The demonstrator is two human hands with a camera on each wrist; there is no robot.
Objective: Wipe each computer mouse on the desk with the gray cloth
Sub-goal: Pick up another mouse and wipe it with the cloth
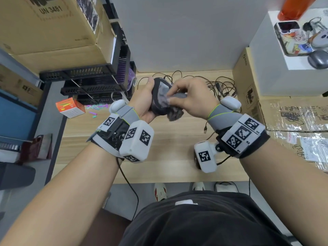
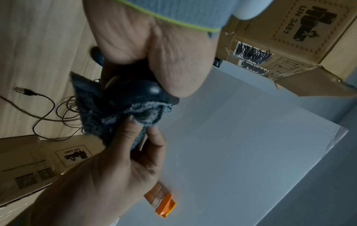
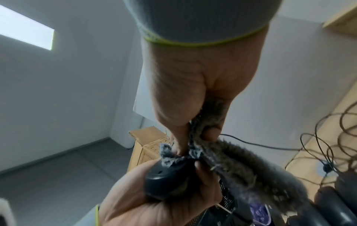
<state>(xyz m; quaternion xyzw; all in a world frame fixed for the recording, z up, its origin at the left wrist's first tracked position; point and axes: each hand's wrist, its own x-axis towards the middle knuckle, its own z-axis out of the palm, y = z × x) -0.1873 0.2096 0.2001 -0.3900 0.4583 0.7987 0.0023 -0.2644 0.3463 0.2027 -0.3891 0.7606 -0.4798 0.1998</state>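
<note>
My left hand (image 1: 146, 98) grips a black computer mouse (image 1: 157, 96) above the wooden desk (image 1: 159, 150), its underside turned up. My right hand (image 1: 177, 94) pinches the gray cloth (image 1: 174, 113) and presses it against that underside. In the left wrist view the cloth (image 2: 119, 116) wraps under the mouse (image 2: 135, 90), with the right hand's fingers (image 2: 131, 133) bunched on it. In the right wrist view the mouse (image 3: 166, 183) sits in the left palm (image 3: 144, 206) while the cloth (image 3: 231, 165) trails off to the right.
A tangle of thin cables (image 1: 218, 86) lies behind the hands, with a loose USB plug (image 1: 205, 128). Black crates (image 1: 99, 82) and an orange box (image 1: 70, 107) stand left, cardboard boxes (image 1: 248, 89) right. Dark rounded objects (image 3: 328, 203) lie on the desk.
</note>
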